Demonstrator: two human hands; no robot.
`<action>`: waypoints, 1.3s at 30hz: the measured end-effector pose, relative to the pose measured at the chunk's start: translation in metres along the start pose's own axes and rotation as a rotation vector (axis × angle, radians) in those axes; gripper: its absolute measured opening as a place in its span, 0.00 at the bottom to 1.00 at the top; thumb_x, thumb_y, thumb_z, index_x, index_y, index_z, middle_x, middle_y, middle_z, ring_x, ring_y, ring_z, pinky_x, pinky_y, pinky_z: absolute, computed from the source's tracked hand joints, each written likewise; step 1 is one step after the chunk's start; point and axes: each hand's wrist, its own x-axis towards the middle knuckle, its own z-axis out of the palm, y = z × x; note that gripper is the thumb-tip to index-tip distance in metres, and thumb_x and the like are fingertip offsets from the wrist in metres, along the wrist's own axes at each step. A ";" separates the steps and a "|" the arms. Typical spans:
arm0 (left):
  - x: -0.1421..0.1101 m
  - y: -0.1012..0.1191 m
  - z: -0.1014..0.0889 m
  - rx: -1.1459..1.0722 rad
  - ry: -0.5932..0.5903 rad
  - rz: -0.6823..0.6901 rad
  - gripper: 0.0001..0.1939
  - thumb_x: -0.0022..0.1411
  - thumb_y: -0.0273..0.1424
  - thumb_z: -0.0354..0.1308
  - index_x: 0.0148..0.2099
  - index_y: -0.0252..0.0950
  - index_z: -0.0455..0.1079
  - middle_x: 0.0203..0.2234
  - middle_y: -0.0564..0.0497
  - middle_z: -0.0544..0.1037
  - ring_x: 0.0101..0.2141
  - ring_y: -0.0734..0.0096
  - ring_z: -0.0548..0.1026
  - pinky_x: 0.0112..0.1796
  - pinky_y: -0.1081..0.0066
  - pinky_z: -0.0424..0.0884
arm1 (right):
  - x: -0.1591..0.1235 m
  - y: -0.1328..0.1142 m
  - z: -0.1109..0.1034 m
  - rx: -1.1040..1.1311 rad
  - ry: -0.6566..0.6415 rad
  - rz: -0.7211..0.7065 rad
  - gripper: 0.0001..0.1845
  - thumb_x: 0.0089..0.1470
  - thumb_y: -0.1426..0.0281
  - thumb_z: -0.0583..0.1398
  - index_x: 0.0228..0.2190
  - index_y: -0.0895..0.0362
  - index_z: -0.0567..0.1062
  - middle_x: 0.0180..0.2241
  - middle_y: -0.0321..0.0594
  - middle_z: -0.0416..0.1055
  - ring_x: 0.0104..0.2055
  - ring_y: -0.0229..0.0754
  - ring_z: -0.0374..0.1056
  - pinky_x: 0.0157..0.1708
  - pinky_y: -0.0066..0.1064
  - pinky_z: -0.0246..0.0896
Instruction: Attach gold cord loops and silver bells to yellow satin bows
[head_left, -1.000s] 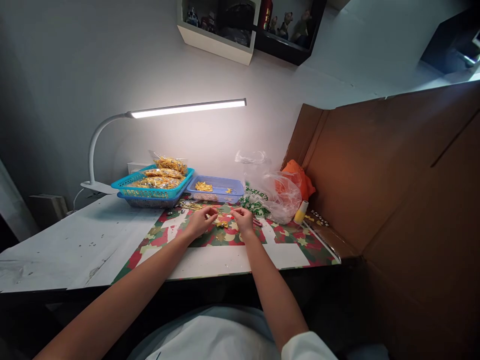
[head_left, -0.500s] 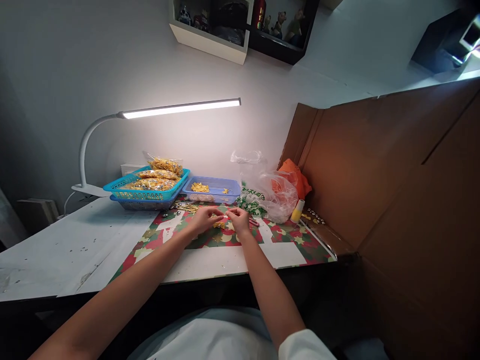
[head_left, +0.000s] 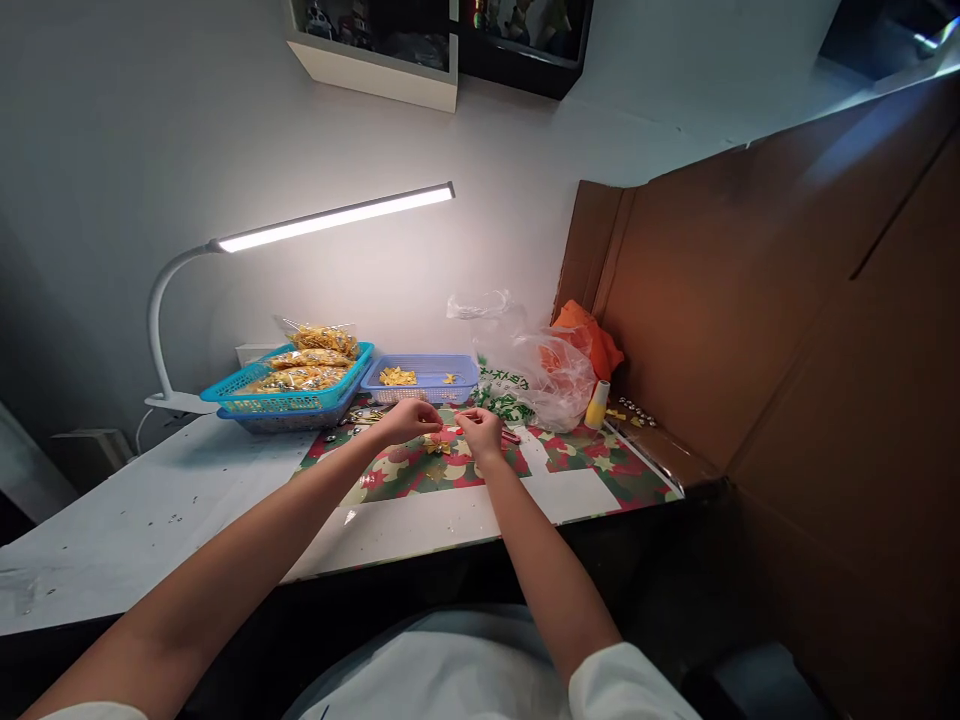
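Above the patterned mat [head_left: 397,480], my left hand [head_left: 409,421] is closed in a pinch, its fingertips turned toward the right. A small gap separates it from my right hand [head_left: 480,430], whose fingers are also pinched together. Whatever sits between either set of fingertips is too small to make out. Just below and between the hands lies a little yellow bow-like piece [head_left: 437,447] on the mat. Thin golden sticks [head_left: 367,415] lie behind my left hand. A pinkish-red tool handle [head_left: 511,436] shows beside my right hand.
A purple basket [head_left: 450,392] holds yellow pieces. Stacked baskets [head_left: 259,402] at left carry filled plastic bags [head_left: 311,378]. Crumpled plastic bags [head_left: 555,385], a yellow bottle [head_left: 597,405] and a tall cardboard sheet [head_left: 750,290] stand right. A lit lamp [head_left: 337,218] hangs over the table.
My hands have drawn slightly apart, leaving a wider gap between the fingertips. The whole view has shifted and tilted a little. The yellow piece on the mat shows more plainly.
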 end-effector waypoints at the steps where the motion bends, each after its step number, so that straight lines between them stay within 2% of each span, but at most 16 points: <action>1: 0.000 -0.001 0.000 0.005 -0.010 0.000 0.10 0.67 0.35 0.59 0.44 0.34 0.73 0.40 0.49 0.78 0.35 0.67 0.77 0.36 0.65 0.77 | 0.000 -0.001 0.000 -0.004 0.004 0.010 0.14 0.62 0.64 0.60 0.46 0.59 0.74 0.46 0.42 0.73 0.43 0.43 0.72 0.41 0.38 0.72; 10: -0.003 -0.007 0.006 0.017 -0.041 0.011 0.10 0.67 0.35 0.59 0.44 0.33 0.73 0.39 0.49 0.78 0.35 0.68 0.77 0.36 0.65 0.77 | 0.002 -0.001 -0.002 -0.034 0.055 0.044 0.13 0.62 0.64 0.61 0.45 0.59 0.74 0.46 0.42 0.74 0.42 0.42 0.73 0.40 0.37 0.72; 17: -0.011 -0.010 0.013 -0.047 0.023 0.021 0.12 0.67 0.34 0.59 0.48 0.33 0.71 0.38 0.49 0.77 0.33 0.69 0.77 0.34 0.65 0.77 | 0.002 0.000 -0.003 -0.073 0.159 0.009 0.13 0.63 0.64 0.60 0.46 0.59 0.74 0.46 0.43 0.73 0.43 0.42 0.72 0.42 0.39 0.72; 24: -0.015 -0.013 0.011 -0.058 0.024 0.026 0.11 0.67 0.35 0.59 0.45 0.32 0.72 0.34 0.51 0.78 0.30 0.71 0.77 0.32 0.67 0.76 | 0.001 -0.003 -0.009 -0.137 0.223 0.018 0.14 0.63 0.64 0.60 0.46 0.58 0.74 0.47 0.43 0.73 0.44 0.43 0.72 0.43 0.40 0.72; 32: -0.014 -0.018 0.014 -0.060 0.027 0.033 0.11 0.67 0.35 0.59 0.45 0.32 0.72 0.34 0.51 0.77 0.29 0.72 0.76 0.31 0.68 0.76 | -0.002 -0.005 -0.012 -0.311 0.227 0.043 0.13 0.63 0.64 0.60 0.45 0.58 0.74 0.46 0.43 0.73 0.43 0.42 0.72 0.43 0.39 0.72; 39: -0.013 -0.021 0.015 -0.076 0.034 0.040 0.11 0.67 0.34 0.59 0.47 0.32 0.71 0.36 0.50 0.77 0.31 0.70 0.76 0.32 0.67 0.76 | -0.015 -0.020 -0.013 -0.511 0.254 -0.066 0.11 0.61 0.66 0.60 0.44 0.58 0.75 0.50 0.43 0.71 0.52 0.48 0.66 0.52 0.46 0.62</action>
